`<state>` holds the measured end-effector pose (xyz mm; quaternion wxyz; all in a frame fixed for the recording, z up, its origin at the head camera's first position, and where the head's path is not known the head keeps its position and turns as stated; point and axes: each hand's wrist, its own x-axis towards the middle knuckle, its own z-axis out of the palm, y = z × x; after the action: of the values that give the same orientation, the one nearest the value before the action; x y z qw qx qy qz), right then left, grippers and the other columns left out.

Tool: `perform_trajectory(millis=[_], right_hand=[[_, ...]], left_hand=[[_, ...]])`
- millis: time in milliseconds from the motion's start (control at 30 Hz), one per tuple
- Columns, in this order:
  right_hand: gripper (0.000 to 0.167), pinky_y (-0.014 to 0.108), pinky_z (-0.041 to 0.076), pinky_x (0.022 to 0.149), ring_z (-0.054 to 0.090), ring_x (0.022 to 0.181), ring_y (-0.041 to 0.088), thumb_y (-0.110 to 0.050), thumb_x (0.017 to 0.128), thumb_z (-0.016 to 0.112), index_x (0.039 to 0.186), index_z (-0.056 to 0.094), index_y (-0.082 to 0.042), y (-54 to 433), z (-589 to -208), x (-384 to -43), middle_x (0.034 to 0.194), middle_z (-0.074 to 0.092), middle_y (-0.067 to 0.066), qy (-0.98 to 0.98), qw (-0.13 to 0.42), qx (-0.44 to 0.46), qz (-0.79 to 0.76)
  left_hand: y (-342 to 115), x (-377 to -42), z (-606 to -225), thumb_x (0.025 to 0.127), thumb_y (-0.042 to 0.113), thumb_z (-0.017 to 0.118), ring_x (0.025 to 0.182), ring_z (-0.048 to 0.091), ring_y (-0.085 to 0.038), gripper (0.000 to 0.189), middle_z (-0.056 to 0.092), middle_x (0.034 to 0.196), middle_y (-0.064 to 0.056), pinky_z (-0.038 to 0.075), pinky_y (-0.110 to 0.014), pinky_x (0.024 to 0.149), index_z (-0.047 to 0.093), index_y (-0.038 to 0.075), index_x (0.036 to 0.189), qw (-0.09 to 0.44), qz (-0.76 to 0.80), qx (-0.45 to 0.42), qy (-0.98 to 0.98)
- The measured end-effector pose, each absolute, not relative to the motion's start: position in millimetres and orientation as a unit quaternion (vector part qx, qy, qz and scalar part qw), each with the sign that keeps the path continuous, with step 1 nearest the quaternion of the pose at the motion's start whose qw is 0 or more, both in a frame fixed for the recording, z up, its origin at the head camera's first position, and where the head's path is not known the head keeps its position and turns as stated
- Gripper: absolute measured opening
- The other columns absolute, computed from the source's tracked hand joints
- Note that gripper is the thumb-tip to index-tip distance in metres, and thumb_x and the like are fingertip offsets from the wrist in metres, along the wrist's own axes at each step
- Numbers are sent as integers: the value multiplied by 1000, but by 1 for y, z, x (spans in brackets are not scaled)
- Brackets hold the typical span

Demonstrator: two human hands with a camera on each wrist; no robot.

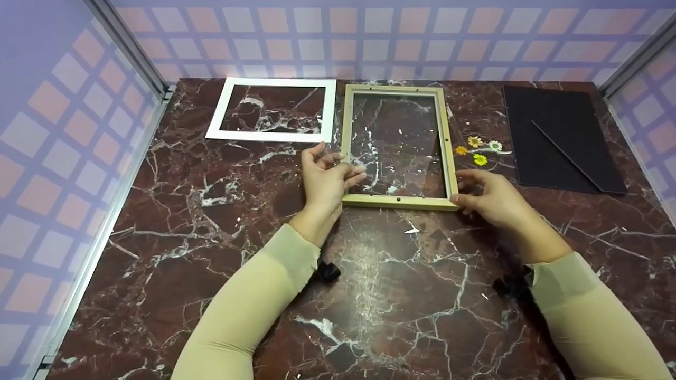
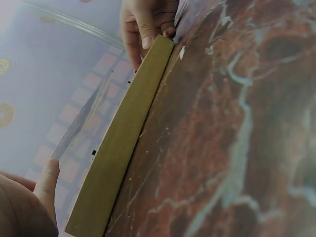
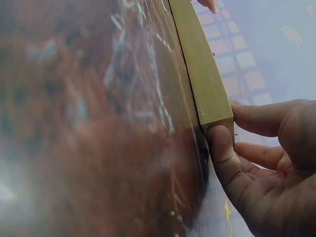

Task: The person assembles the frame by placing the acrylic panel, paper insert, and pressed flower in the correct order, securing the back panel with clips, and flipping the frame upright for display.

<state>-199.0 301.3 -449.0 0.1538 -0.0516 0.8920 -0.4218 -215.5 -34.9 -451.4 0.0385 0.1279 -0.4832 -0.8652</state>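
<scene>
Wooden picture frame: clear pane tilted over it
Left hand: fingertip touches pane; whether pinching, I can't tell
Right hand: I grip the frame's near-right corner

We see a pale gold frame dotted black between the left fingers and right fingers. Beyond the left ones we find a white mat; beyond the right, orange, yellow and white flowers, then a plain black board. Beneath all fingers we note a maroon tabletop marbled with white veins; farthest off, lavender walls checked pink and white. Behind them, pale cream sleeves.
</scene>
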Motion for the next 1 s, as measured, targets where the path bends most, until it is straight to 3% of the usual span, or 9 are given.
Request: perform_trajectory(millis=[333, 400, 567, 633, 867, 1000], right_hand=[[71, 24, 66, 69, 72, 74, 8, -14, 106, 79, 166, 47, 7, 302, -448, -199, 138, 70, 33, 892, 152, -55, -422], [71, 24, 66, 69, 72, 74, 7, -13, 106, 79, 166, 47, 7, 302, -448, -199, 137, 70, 34, 892, 151, -56, -422], [72, 24, 66, 69, 72, 74, 8, -14, 105, 80, 166, 47, 7, 302, -449, -199, 138, 70, 34, 892, 152, -55, -422], [72, 25, 67, 70, 73, 74, 8, -14, 106, 80, 166, 47, 7, 302, -449, -199, 138, 70, 34, 891, 153, -55, -423], [72, 24, 66, 69, 72, 74, 8, -13, 105, 80, 166, 47, 8, 302, -449, -199, 137, 69, 34, 891, 150, -56, -424], [71, 24, 66, 69, 72, 74, 8, -13, 105, 80, 166, 47, 8, 302, -449, -198, 137, 69, 34, 890, 150, -56, -427]], left_hand=[[-31, -216, -454, 90, -26, 75, 85, 76, -23, 85, 57, 128, -16, 74, -35, 84, 31, -6, 160, 29, -854, 133, -503], [-31, -216, -454, 91, -25, 75, 88, 74, -22, 75, 57, 129, -17, 73, -34, 88, 37, -9, 153, 23, -850, 133, -510], [-38, -215, -454, 103, -13, 66, 88, 77, -23, 28, 61, 131, -29, 73, -33, 90, 55, -9, 128, 4, -834, 137, -535], [-43, -216, -454, 105, -8, 65, 85, 79, -21, 21, 64, 131, -33, 73, -32, 88, 59, -10, 125, -5, -825, 137, -549], [-58, -222, -455, 105, -11, 65, 77, 77, -18, 50, 67, 140, -35, 72, -28, 77, 56, -13, 154, -68, -800, 116, -585], [-61, -223, -453, 103, -15, 63, 78, 78, -18, 55, 67, 146, -35, 72, -28, 77, 55, -12, 157, -83, -797, 110, -589]])
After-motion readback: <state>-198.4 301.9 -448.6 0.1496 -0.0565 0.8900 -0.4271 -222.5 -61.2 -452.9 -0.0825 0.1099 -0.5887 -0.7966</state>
